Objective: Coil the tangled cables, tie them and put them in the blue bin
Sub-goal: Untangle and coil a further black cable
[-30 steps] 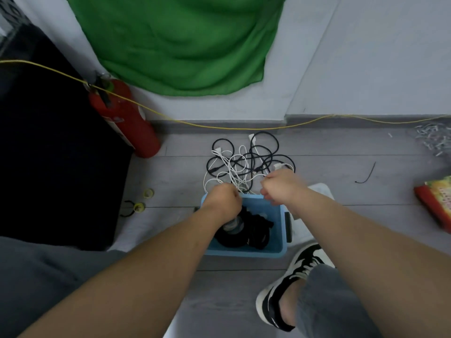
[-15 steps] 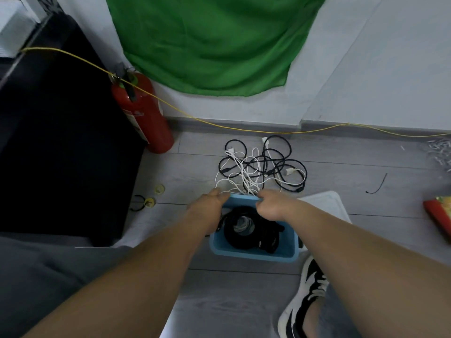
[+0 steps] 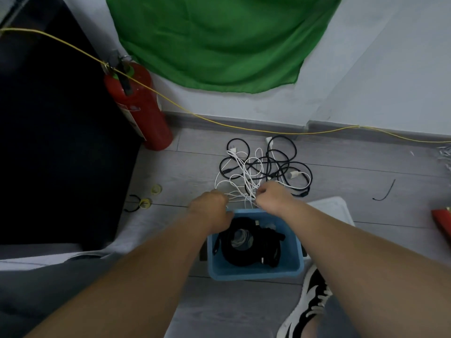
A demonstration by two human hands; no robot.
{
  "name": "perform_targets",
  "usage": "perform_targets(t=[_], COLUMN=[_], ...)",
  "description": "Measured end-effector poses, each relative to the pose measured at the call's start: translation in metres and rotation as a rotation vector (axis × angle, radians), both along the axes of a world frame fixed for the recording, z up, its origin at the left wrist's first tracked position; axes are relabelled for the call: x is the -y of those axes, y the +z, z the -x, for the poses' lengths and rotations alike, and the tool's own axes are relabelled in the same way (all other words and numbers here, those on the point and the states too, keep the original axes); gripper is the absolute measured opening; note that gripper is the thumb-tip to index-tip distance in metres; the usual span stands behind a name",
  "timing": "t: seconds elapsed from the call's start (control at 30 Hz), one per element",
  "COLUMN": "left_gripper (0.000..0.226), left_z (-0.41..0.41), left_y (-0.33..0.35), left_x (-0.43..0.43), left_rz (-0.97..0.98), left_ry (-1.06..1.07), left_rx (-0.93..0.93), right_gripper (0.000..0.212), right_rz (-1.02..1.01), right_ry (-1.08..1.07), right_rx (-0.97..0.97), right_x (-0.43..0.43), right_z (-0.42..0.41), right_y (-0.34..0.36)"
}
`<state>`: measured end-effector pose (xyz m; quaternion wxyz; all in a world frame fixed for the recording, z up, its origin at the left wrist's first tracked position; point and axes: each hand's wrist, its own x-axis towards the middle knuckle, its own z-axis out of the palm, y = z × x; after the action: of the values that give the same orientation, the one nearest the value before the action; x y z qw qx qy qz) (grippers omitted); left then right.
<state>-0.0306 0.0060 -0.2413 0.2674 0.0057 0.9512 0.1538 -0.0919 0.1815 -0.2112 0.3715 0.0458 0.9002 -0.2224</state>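
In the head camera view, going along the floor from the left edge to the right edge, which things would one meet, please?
Black cable tie → yellow tape rolls → red fire extinguisher → tangled cables → loose black tie → red box at the right edge.

Both hands have gone forward off the far rim of the blue bin (image 3: 253,270) and into the tangled cables (image 3: 263,167), left hand (image 3: 210,206) at the white strands, right hand (image 3: 273,196) pinching a white cable (image 3: 247,184).
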Motion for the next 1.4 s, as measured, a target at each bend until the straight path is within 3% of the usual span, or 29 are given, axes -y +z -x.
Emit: perform_targets(t=[0.1,0.3,0.43,0.57,0.63,0.77,0.9,1.03,1.23,1.4], left_gripper=[0.036,0.024,0.022,0.022,0.022,0.029,0.026,0.037,0.055,0.037], left_z=[0.015,0.032,0.035,0.036,0.039,0.049,0.062,0.07,0.056,0.039], left_y=[-0.009,-0.024,-0.026,-0.018,-0.009,0.026,0.082,0.157,0.266,0.281], left_x=[-0.004,-0.004,-0.005,-0.006,-0.006,-0.002,0.006,0.017,0.031,0.023], left_rz=[-0.107,-0.142,-0.192,-0.232,-0.23,-0.194,-0.192,-0.219,-0.408,-0.683], left_ry=[0.073,0.106,0.134,0.142,0.136,0.105,0.127,0.157,0.279,0.414], left_rx=[0.006,0.04,0.043,0.024,-0.007,-0.053,-0.147,-0.24,-0.402,-0.419], right_gripper=[0.032,0.04,0.039,0.018,0.017,0.039,0.039,0.029,0.028,0.033], right_rz=[0.008,-0.093,-0.124,-0.023,0.091,0.317,0.508,0.57,0.891,1.115], right_ry=[0.023,0.238,0.113,-0.21,-0.335,-0.539,-0.73,-0.774,-0.788,-0.7], right_rx=[0.033,0.228,0.25,0.018,-0.077,-0.264,-0.218,-0.276,-0.361,-0.301], right_x=[0.009,0.025,0.021,0.02,0.017,0.017,0.019,0.023,0.022,0.022], right_z=[0.018,0.033,0.036,0.044,0.05,0.069,0.095,0.091,0.049,0.012], right_y=[-0.023,-0.065,-0.078,-0.065,-0.046,0.005,0.07,0.163,0.269,0.295])
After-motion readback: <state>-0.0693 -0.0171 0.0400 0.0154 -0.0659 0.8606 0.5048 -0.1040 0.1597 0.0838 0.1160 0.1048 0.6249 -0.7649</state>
